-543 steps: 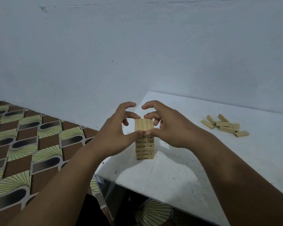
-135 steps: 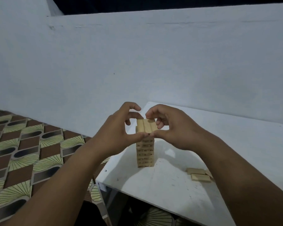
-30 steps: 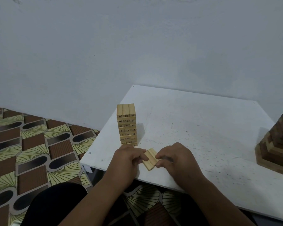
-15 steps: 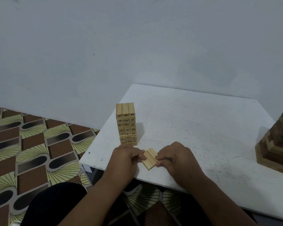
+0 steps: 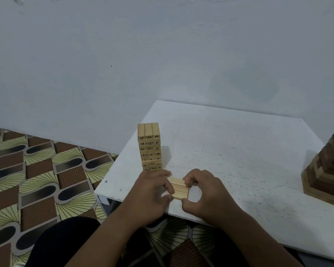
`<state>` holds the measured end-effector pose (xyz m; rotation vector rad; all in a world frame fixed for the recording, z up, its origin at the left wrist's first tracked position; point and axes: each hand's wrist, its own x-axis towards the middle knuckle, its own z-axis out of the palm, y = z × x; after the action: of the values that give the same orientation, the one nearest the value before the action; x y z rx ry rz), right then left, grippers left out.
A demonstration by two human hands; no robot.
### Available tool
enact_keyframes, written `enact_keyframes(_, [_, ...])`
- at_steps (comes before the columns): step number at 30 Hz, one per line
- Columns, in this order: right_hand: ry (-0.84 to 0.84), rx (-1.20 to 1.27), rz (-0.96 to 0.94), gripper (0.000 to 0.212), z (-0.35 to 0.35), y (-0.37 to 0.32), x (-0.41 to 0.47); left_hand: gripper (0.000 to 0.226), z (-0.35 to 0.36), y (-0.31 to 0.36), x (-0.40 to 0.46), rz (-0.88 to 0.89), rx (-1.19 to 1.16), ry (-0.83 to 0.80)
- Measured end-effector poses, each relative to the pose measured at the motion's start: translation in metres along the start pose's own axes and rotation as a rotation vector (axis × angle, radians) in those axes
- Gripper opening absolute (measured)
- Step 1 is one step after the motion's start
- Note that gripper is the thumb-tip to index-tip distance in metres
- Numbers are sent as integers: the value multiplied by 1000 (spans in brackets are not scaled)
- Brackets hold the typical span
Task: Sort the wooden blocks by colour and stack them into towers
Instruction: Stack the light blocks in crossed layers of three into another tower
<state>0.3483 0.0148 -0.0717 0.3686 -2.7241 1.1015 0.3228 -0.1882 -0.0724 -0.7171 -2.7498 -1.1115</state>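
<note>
- The left hand (image 5: 152, 191) and the right hand (image 5: 204, 191) are squaring up a flat row of pale rectangular wooden blocks (image 5: 178, 187) lying side by side on the white scuffed worktop (image 5: 239, 151), close to its near edge
- The left grip is pressing curled fingers against the left ends of the row, and the right grip is pinching the right ends between curled fingers above and thumb below, so both grips are closing on the same row from opposite sides
- Just beyond the grip, the pale numbered block tower (image 5: 149, 147) is standing upright near the worktop's left edge, each layer showing three block ends with printed numbers; its base is sitting right behind the left knuckles
- Far to the right of the grip, a stepped tower of dark brown and tan blocks (image 5: 324, 170) is rising out of view at the frame's edge
- The blocks are looking light, stiff and smooth, so the row is likely to slide or fan apart unless squeezed evenly end to end
- The best hold, in my judgement, is staying on the two short ends, thumbs and fingers keeping the blocks pressed flush while lifting them as one layer
- The tower seems narrow for its height, so a knock from the left hand or a heavy set-down could topple it; lowering the layer crosswise and gently is looking wise
- Patterned brown and green flooring (image 5: 37, 180) is lying to the left of the grip, below the worktop
</note>
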Motion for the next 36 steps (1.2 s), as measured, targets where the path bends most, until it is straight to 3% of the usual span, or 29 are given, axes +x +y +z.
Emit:
enact_keyframes(7, [-10, -41, -53, 44, -9, 5, -4, 28, -5, 2, -3, -30, -56, -65])
enact_keyframes(13, [-17, -1, 23, 43, -12, 3, -6, 43, -9, 6, -4, -112, -148, -51])
enact_keyframes(17, [35, 127, 79, 43, -25, -10, -6, 45, -22, 16, -5, -123, -336, 43])
enact_keyframes(24, [182, 299, -29, 46, -52, -55, 11, 47, -51, 50, -2, -29, -673, 295])
enact_keyframes(28, [204, 367, -88, 42, -56, -82, 34, 47, -75, 59, 9, 12, -739, 416])
enact_keyframes(36, [187, 384, -106, 40, -46, -101, 86, 39, -103, 42, 30, -100, -718, 447])
